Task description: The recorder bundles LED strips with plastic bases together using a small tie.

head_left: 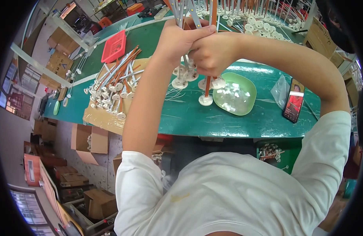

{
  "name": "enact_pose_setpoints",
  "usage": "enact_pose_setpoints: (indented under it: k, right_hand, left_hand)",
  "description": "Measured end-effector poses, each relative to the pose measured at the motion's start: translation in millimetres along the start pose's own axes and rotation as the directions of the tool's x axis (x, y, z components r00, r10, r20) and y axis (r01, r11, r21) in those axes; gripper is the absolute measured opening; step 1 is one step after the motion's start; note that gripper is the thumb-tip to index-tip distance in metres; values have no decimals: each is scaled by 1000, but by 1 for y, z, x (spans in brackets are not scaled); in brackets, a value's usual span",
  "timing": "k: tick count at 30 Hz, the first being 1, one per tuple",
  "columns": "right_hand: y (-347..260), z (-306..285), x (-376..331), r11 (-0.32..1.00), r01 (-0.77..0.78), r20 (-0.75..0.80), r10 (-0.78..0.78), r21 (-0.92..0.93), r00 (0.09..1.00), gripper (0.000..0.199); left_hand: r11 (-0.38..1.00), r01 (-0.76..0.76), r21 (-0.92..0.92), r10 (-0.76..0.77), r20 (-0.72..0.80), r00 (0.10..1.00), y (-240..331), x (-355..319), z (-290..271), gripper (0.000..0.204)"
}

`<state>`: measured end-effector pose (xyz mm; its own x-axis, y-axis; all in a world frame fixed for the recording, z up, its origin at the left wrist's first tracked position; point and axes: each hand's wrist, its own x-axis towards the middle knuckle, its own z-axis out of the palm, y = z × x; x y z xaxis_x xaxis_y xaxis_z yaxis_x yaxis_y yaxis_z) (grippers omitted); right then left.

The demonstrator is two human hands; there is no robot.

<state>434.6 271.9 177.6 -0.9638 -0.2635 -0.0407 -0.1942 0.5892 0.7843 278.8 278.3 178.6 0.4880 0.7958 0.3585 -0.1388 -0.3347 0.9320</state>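
Left hand (174,41) and right hand (213,55): fingers closed around strips (214,15), white discs (205,100) below the fingers. Hands hide the strips' middles. Green bowl (250,92) beside discs, right; strip pile (118,86) on cardboard (98,115), left.

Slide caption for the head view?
Left hand and right hand grip strips with round white bases over a green table, near a bowl.

A workshop: long green workbench (185,126), piled parts (114,93) (plus cardboard boxes (99,203) about).
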Motion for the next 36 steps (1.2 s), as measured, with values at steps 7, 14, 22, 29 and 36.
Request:
enact_pose_setpoints:
  k: [7, 14, 22, 29, 36]
  right_hand:
    - [-5, 4, -14, 996, -49, 133, 58, -72, 989, 13]
    - [-8, 16, 4, 1000, 3, 135, -4, 7, 991, 15]
    - [24, -15, 16, 978, -71, -408, -16, -196, 913, 23]
    - [27, 3, -5, 858, -510, -84, 505, -66, 859, 20]
    - [34, 120, 84, 466, -790, 496, 615, 399, 613, 24]
  left_hand:
    - [976, -46, 212, 55, -38, 998, 4, 10, 9, 27]
    - [993, 49, 106, -55, 60, 997, -6, 21, 4, 23]
    - [990, -54, -134, 38, -113, 993, 14, -13, -85, 21]
    - [971, -221, -87, 156, -466, 871, 54, -109, -187, 18]
    - [919, -365, -146, 197, -631, 750, 85, -225, -225, 18]
